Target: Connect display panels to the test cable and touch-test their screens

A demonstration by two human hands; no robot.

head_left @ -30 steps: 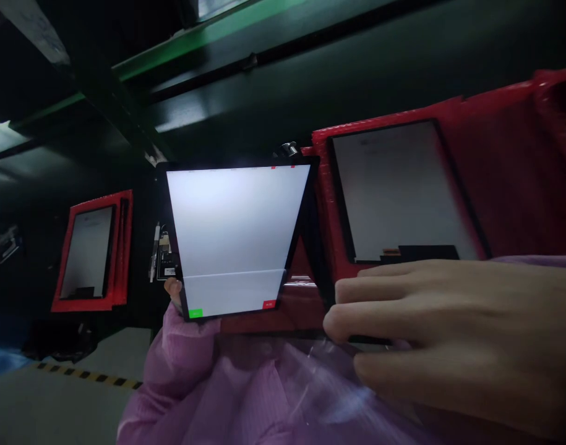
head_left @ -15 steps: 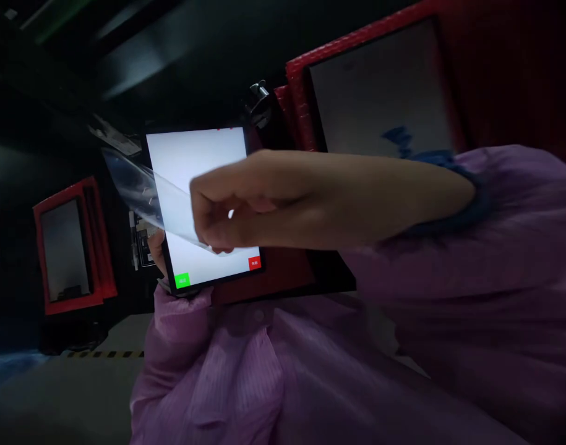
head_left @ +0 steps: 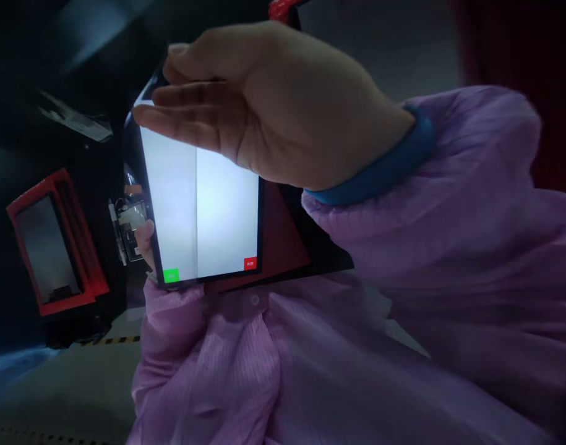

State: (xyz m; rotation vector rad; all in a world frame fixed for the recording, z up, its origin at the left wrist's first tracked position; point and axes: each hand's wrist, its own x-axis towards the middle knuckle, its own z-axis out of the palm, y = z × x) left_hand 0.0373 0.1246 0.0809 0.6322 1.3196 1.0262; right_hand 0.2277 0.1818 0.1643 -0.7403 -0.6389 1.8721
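A tablet [head_left: 227, 216] shows a bright white screen with a green box at its lower left and a red box at its lower right. My left hand [head_left: 145, 241] grips its left edge, with the fingers behind hidden. Clear film [head_left: 174, 204] covers the screen's left part, its edge a straight vertical line. Over the top of the tablet is my right hand [head_left: 264, 99], fingers pressed together at the film's raised upper-left part; the exact grip is partly hidden.
Left of the tablet lies a dark-screened device in a red frame [head_left: 90, 272]. A pen [head_left: 117, 232] and a small circuit-like part [head_left: 133, 222] sit beside my left hand. A clear packet [head_left: 81, 123] lies farther up. Red material [head_left: 283, 241] shows right of the tablet.
My right hand has moved up and turned, uncovering the lower screen. The film, earlier slanting across the tablet's left side, now lies along the screen's left part. The view has shifted slightly.
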